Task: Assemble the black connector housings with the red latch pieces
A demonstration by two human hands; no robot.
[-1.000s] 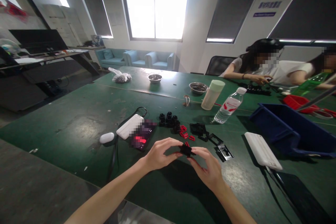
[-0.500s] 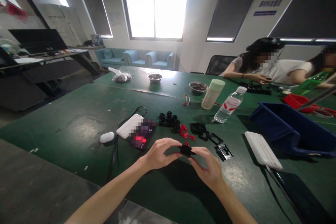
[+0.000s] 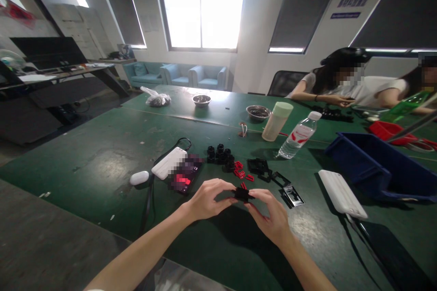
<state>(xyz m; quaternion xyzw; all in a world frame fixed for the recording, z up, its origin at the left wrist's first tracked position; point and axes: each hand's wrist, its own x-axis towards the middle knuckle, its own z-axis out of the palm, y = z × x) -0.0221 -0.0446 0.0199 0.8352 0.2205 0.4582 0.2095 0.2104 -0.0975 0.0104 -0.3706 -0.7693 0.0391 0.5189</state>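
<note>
A small black part (image 3: 242, 194) is held between both hands above the green table (image 3: 116, 145). My left hand (image 3: 210, 199) pinches its left side between thumb and fingers. On its right side, my right hand (image 3: 269, 213) grips it the same way. Just beyond the hands lie several small red pieces (image 3: 239, 173), and a cluster of round black parts (image 3: 220, 154) stands behind them. Flat black frames (image 3: 258, 166) lie to the right, near a shiny rectangular frame (image 3: 293, 196).
Left of the hands are a phone (image 3: 186, 175), a white power bank (image 3: 170, 163) and a white case (image 3: 139, 178). A water bottle (image 3: 300, 135), green-lidded bottle (image 3: 277, 122), blue bin (image 3: 378, 168) and another power bank (image 3: 342, 194) stand right. Two people sit at the far right.
</note>
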